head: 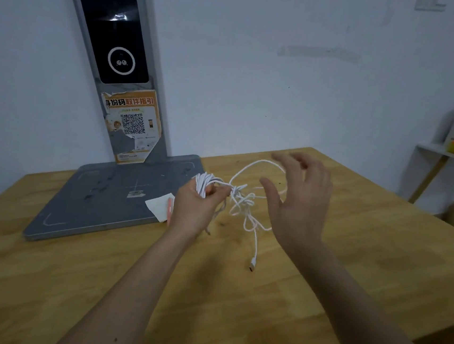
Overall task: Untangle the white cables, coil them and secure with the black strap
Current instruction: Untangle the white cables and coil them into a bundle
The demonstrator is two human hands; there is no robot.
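My left hand point(194, 210) grips a bunch of white cables point(207, 185) wound into a coil, held just above the wooden table. From the bunch a knot and loose tangled loops point(245, 201) trail to the right, and one strand hangs down to a USB plug point(252, 264) lying on the table. My right hand point(298, 198) hovers to the right of the tangle with fingers spread, blurred, holding nothing; a large white loop point(260, 164) runs behind it. I see no black strap.
A grey scanner base plate point(101, 195) with an upright post and QR sticker point(132, 124) stands at the back left of the wooden table point(352, 239). A white paper slip point(159, 205) and pink object lie by my left hand. A small side table point(449, 154) stands at far right.
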